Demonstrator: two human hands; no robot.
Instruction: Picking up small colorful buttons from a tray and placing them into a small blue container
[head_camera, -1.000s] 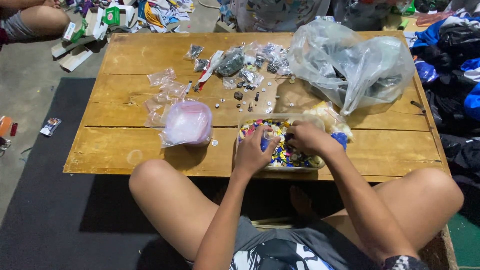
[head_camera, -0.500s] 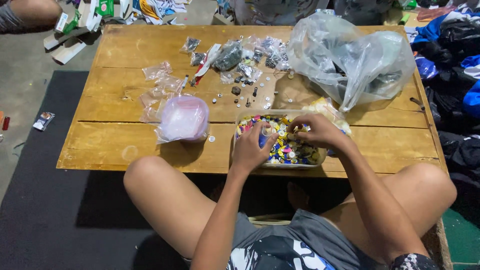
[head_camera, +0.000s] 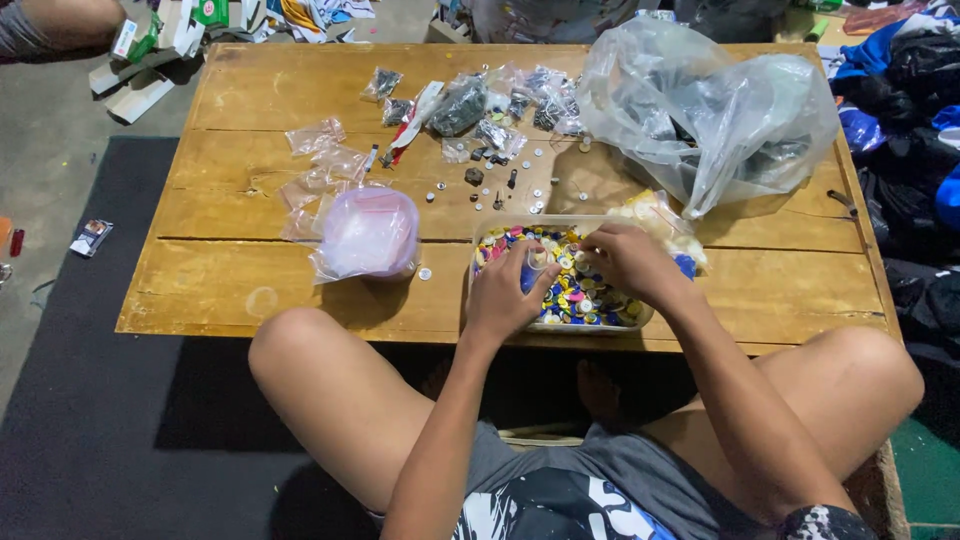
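Both hands are down in a clear plastic tray (head_camera: 640, 318) of shiny little round colourful buttons (head_camera: 585, 295). Left hand (head_camera: 508, 292) pinches a small blue piece, right hand (head_camera: 628, 262) curled just beside it, fingertips nearly meeting.

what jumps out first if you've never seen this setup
The clear tub of bright, many-coloured small pieces at the near edge of the wooden table, with the left hand and right hand both in it. Next, the big crumpled clear plastic bag at the far right, and the lidded pinkish container left of the tub.
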